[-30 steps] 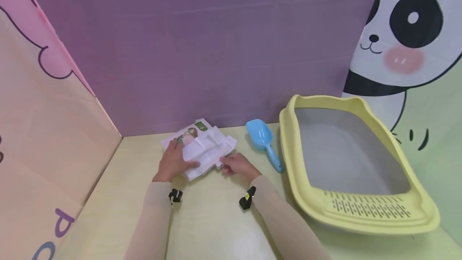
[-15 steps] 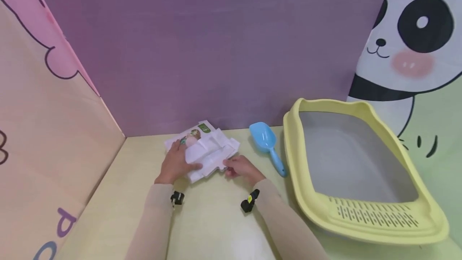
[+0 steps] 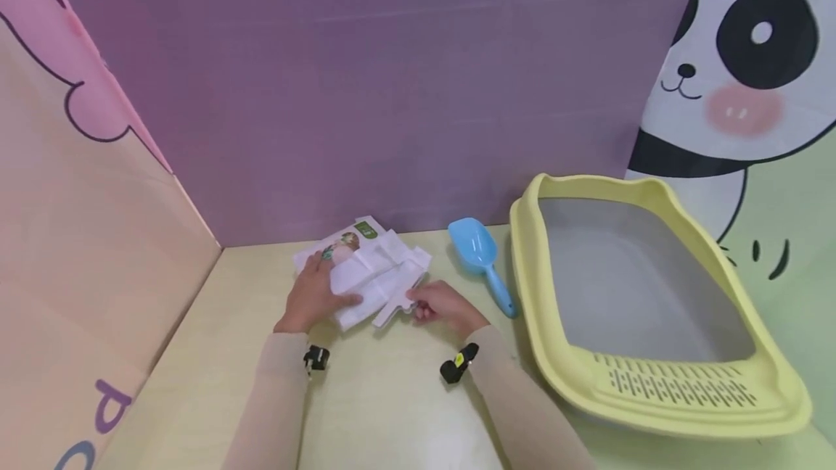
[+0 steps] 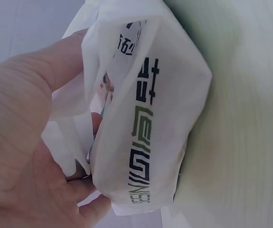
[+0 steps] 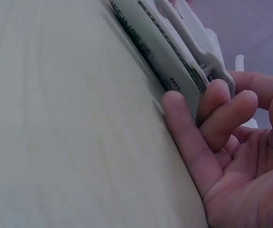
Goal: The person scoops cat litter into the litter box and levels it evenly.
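A white printed cat litter bag (image 3: 366, 274), its top folded over, lies flat on the table at the back wall. My left hand (image 3: 312, 297) grips its left side, thumb and fingers about the folded plastic; dark and green lettering shows on the bag (image 4: 143, 109) in the left wrist view. Along the bag's front right edge my right hand (image 3: 447, 304) pinches the end of a long white bag clip (image 3: 394, 308). Seen from the right wrist, the hinged end of the clip (image 5: 215, 69) sits at the fingertips, alongside the printed bag (image 5: 162, 52).
A light blue scoop (image 3: 480, 256) lies right of the bag, close to my right hand. Further right stands a large litter box with a yellow rim (image 3: 545, 339) and grey inside. A purple wall (image 3: 405, 93) closes off the back of the pale wooden table (image 3: 385, 397).
My right hand has shifted slightly right, and the white clip's near end has swung out toward the front, showing as a separate strip. My left hand stays on the bag.
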Demonstrator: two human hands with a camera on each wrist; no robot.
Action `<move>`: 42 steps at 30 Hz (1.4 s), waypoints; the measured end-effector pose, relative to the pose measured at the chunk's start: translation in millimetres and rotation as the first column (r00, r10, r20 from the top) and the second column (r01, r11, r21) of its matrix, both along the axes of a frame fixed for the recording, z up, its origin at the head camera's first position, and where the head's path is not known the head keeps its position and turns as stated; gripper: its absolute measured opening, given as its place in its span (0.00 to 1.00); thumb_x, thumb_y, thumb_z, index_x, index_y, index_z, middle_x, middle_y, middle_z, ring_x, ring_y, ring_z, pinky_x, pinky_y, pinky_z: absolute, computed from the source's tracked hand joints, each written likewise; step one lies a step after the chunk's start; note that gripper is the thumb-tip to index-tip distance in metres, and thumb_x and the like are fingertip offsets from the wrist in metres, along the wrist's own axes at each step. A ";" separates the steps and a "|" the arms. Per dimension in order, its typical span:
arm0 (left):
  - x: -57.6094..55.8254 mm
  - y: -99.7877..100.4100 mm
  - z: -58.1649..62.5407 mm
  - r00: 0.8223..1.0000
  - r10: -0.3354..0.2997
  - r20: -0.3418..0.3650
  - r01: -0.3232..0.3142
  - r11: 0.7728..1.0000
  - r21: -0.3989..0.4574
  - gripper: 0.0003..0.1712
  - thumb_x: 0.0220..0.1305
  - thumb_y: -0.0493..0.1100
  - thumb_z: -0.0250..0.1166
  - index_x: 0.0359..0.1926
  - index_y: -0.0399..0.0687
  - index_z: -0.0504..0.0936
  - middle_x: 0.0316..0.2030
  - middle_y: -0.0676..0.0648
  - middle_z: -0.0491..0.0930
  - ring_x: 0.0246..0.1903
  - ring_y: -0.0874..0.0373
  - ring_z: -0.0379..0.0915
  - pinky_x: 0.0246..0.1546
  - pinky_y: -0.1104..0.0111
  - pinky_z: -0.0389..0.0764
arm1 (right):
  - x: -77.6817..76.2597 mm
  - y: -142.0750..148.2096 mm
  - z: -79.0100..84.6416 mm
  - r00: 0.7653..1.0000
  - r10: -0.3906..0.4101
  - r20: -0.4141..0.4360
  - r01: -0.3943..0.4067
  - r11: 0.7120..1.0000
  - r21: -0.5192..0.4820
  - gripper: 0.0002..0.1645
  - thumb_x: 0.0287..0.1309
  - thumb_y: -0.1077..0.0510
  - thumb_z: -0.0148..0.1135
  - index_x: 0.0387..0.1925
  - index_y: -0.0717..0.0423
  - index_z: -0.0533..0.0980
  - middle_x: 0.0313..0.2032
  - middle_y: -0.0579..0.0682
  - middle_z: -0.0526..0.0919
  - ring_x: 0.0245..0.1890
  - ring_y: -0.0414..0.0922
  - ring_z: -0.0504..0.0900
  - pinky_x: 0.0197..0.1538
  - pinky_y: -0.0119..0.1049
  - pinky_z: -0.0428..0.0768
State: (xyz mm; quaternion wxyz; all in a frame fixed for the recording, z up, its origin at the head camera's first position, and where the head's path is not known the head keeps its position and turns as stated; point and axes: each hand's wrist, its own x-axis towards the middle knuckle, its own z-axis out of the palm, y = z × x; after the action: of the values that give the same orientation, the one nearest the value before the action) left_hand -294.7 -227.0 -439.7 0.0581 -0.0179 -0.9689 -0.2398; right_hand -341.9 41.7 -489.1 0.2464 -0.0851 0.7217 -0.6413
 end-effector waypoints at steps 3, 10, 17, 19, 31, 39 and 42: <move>0.1 -0.3 0.9 1.000 -0.003 0.003 0.003 1.000 0.004 0.59 0.51 0.61 0.78 0.71 0.27 0.63 0.78 0.28 0.47 0.77 0.30 0.47 0.73 0.39 0.59 | 1.2 5.0 0.6 1.000 0.020 0.021 -0.019 1.000 -0.021 0.12 0.68 0.57 0.61 0.28 0.57 0.79 0.16 0.44 0.73 0.18 0.38 0.75 0.40 0.38 0.87; 2.7 -5.1 -1.2 1.000 -0.005 0.012 0.004 1.000 0.009 0.58 0.52 0.62 0.77 0.71 0.27 0.64 0.78 0.28 0.47 0.78 0.31 0.43 0.74 0.40 0.57 | 13.7 10.2 24.7 0.995 0.081 -0.051 -0.067 0.970 0.233 0.12 0.63 0.54 0.57 0.27 0.56 0.79 0.15 0.45 0.69 0.17 0.38 0.69 0.31 0.36 0.84; 2.6 -6.3 -3.6 1.000 -0.010 0.005 0.010 1.000 0.010 0.57 0.53 0.63 0.76 0.69 0.27 0.66 0.78 0.27 0.48 0.78 0.31 0.43 0.73 0.39 0.58 | 27.6 12.4 50.1 0.971 0.134 -0.198 -0.005 0.839 0.544 0.19 0.66 0.51 0.49 0.22 0.54 0.74 0.13 0.45 0.71 0.15 0.40 0.70 0.24 0.31 0.74; 1.6 -5.0 -2.9 1.000 -0.013 0.005 0.013 1.000 0.015 0.57 0.53 0.63 0.76 0.69 0.27 0.66 0.78 0.28 0.48 0.78 0.31 0.44 0.73 0.39 0.58 | 28.9 14.8 53.2 0.966 0.116 -0.232 0.045 0.805 0.591 0.18 0.68 0.50 0.49 0.25 0.54 0.75 0.15 0.45 0.74 0.16 0.40 0.74 0.24 0.32 0.75; 2.0 -1.4 2.5 0.998 -0.041 -0.052 0.041 0.999 0.004 0.56 0.54 0.65 0.75 0.68 0.26 0.69 0.75 0.29 0.57 0.74 0.32 0.54 0.72 0.40 0.62 | 16.4 28.1 38.8 0.958 0.102 -0.269 0.121 0.706 0.698 0.15 0.69 0.53 0.53 0.26 0.54 0.72 0.15 0.47 0.74 0.14 0.41 0.72 0.19 0.33 0.67; 4.0 2.1 10.0 0.997 -0.046 -0.062 0.045 0.999 -0.020 0.53 0.54 0.64 0.75 0.65 0.26 0.72 0.70 0.26 0.64 0.67 0.30 0.60 0.68 0.38 0.64 | 17.1 29.9 35.0 0.942 0.017 -0.335 0.228 0.699 0.678 0.12 0.67 0.53 0.55 0.39 0.60 0.72 0.17 0.49 0.77 0.15 0.42 0.75 0.21 0.34 0.69; 4.9 3.9 12.7 0.998 -0.048 -0.047 0.046 0.999 -0.026 0.53 0.53 0.64 0.75 0.66 0.29 0.71 0.66 0.28 0.69 0.62 0.34 0.64 0.62 0.39 0.68 | 17.3 30.6 36.2 0.921 0.002 -0.389 0.286 0.675 0.680 0.15 0.67 0.51 0.56 0.39 0.60 0.73 0.23 0.52 0.79 0.19 0.46 0.77 0.25 0.37 0.72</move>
State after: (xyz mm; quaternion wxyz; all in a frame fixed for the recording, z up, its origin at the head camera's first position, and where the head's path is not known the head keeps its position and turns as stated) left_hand -289.8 -223.1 -427.0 0.0752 -0.0470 -0.9694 -0.2288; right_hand -324.7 72.3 -452.8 0.0724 -0.0387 0.9523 -0.2940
